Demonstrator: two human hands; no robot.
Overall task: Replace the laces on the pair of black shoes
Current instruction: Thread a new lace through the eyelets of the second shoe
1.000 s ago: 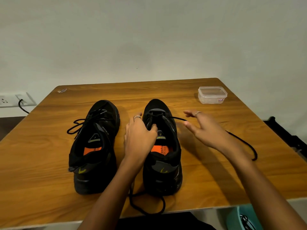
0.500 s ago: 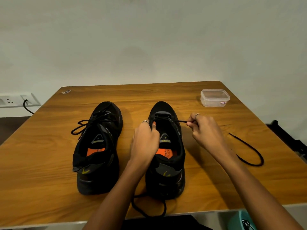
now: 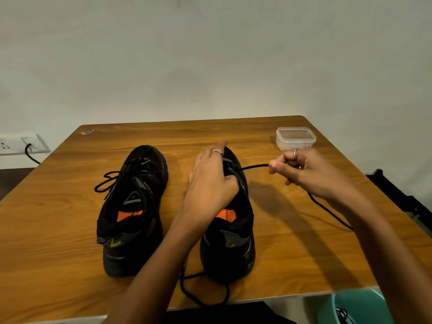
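A pale grey-white wall (image 3: 210, 54) fills the upper half of the view, and below it lies the wooden, orange-brown surface (image 3: 58, 218) with rounded far corners. On this surface stand two black sports shoes side by side, toes pointing away from the person. The left black shoe (image 3: 133, 213) has an orange insole label and a loose tangle of black lace across its front eyelets. The right black shoe (image 3: 230, 232) stands just beside it, partly hidden under the person's left forearm.

The left hand (image 3: 211, 183) rests on the front of the right shoe, fingers stretched forward over the toe and thumb tucked down at the tongue; a ring shows on one finger. The right hand (image 3: 308, 173) hovers to the right of that shoe, its fingers curled and pinching the thin black shoelace (image 3: 254, 166), which runs taut from the shoe's front eyelets to the fingertips. More lace trails behind the right hand across the surface towards the right edge, and another length loops off the near edge behind the shoe's heel.

A teal bin (image 3: 357, 307) sits below the near right corner. A small clear plastic lidded box (image 3: 295, 137) stands near the far right corner, well apart from the shoes. A white wall socket plate (image 3: 21, 145) with a black cable plugged in sits at far left.
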